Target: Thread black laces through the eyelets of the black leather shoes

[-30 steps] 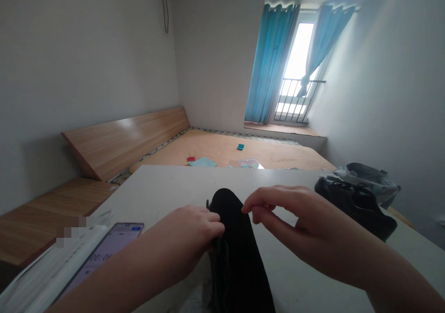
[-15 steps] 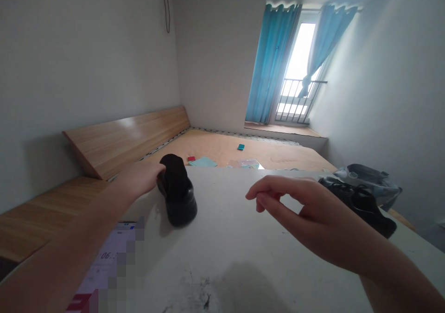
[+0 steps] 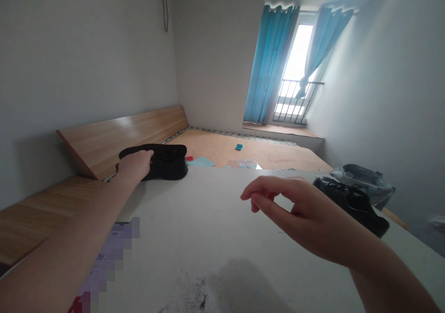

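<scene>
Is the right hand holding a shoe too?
No, the right hand hangs over the white table with no shoe in its grasp, while the left hand grips a black shoe.

The left grip [image 3: 135,164], right grip [image 3: 306,204] and both forearms [image 3: 76,229] are bare.

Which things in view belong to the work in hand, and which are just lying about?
Belong, I judge:
black shoe, gripped by the left hand
second black shoe, on the table, probably its match

Apparently lying about:
phone, lower left
grey bag behind the second black shoe
red item, teal item on the bed
</scene>
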The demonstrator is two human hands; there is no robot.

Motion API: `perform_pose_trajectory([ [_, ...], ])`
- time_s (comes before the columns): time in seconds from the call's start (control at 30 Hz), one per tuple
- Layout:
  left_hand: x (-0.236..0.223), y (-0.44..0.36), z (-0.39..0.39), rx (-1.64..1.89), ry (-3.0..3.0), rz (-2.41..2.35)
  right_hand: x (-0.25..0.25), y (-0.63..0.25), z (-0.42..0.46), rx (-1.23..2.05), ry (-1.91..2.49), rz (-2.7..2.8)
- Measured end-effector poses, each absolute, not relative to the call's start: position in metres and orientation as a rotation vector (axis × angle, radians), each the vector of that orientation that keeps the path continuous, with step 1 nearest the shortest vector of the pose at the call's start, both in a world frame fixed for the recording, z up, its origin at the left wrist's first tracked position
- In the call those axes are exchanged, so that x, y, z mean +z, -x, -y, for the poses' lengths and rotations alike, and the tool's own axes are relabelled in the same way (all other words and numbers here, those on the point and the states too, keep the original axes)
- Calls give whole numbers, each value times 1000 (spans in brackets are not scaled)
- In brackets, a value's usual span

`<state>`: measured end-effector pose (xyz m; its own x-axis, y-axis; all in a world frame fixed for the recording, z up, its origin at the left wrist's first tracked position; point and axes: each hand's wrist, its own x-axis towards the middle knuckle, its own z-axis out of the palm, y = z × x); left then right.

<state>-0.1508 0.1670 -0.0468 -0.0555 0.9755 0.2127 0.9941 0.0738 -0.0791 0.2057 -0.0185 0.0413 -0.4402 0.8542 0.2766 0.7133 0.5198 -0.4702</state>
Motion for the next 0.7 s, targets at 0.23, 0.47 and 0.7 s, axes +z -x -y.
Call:
perform_pose_trajectory([
  [0.23,-35,136,-143,-146,1978,2113,43,-209,17,423,1299,2265],
  [0.47,-12,113,-107,-110,1929,2113,22,-221,3,392,1436,2304],
  [0.7,-4,48,-48,75,2236,2001,-55,-340,-11,-582,1959,2017],
])
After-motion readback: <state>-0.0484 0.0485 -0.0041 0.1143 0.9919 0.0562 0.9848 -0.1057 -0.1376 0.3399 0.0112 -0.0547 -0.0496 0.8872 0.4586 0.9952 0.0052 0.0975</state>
